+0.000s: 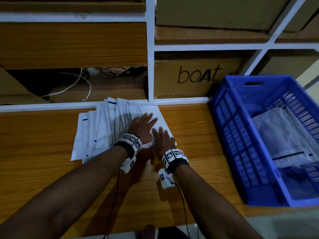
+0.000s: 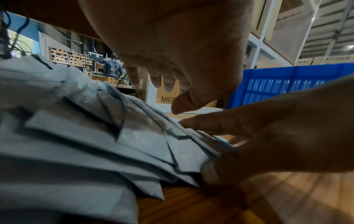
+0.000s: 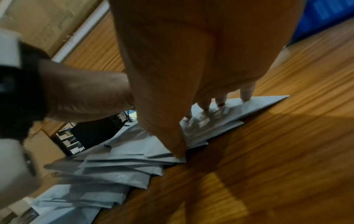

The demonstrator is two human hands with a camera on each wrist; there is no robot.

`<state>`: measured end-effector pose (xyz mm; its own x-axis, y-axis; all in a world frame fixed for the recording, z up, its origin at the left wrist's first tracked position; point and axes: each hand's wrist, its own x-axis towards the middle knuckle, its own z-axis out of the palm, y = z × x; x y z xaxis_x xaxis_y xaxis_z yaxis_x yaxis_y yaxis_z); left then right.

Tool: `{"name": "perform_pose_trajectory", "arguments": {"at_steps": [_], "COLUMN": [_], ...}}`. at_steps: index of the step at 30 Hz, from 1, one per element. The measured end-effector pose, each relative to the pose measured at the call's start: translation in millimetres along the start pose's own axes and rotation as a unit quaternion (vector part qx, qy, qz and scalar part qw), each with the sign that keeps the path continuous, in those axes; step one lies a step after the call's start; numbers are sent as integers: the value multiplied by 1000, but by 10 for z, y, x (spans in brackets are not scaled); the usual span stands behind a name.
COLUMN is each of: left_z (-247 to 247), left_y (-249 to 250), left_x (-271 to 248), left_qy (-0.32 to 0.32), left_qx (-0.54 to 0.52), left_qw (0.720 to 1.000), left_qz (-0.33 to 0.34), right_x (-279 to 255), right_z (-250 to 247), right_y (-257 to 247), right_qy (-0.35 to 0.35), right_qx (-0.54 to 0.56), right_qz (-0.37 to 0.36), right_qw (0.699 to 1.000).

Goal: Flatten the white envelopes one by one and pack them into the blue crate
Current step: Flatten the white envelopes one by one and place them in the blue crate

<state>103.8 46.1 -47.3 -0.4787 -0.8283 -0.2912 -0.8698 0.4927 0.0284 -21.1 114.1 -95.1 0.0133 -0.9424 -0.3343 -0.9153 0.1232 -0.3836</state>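
Several white envelopes [image 1: 103,130] lie fanned out on the wooden table [image 1: 43,135]. On the rightmost, topmost envelope [image 1: 159,116] both my hands lie flat, side by side. My left hand [image 1: 144,124] presses its far part with straight fingers; my right hand [image 1: 163,139] presses its near right part. The right wrist view shows my right fingertips [image 3: 220,103] and thumb pushing down on the top envelope [image 3: 254,106]. To the right stands the blue crate [image 1: 229,135], holding a few flat envelopes [image 1: 283,135].
White shelving [image 1: 150,49] with cardboard boxes, one marked "boAt" [image 1: 195,76], rises right behind the envelopes. Loose cables [image 1: 82,80] lie in the left shelf bay. Bare wooden table surface [image 1: 195,128] separates the pile from the crate.
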Motion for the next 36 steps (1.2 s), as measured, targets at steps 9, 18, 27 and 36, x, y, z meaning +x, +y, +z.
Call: {"name": "perform_pose_trajectory", "arguments": {"at_steps": [9, 18, 27, 36], "left_z": [56, 46, -7, 616], "left_y": [51, 85, 330, 730], "left_x": [187, 71, -656, -1812], "left_qy": [-66, -68, 127, 143], "left_qx": [64, 131, 70, 40], "left_qw": [995, 987, 968, 979], "left_qz": [21, 71, 205, 138], "right_x": [-22, -539, -1413, -2215], "right_z": [-105, -404, -480, 37], "right_y": [219, 391, 547, 339], "right_qy": [-66, -6, 53, 65], "right_qx": [-80, -13, -73, -120], "right_qz": [-55, -91, -44, -60], "right_qw": [993, 996, 995, 989]}}
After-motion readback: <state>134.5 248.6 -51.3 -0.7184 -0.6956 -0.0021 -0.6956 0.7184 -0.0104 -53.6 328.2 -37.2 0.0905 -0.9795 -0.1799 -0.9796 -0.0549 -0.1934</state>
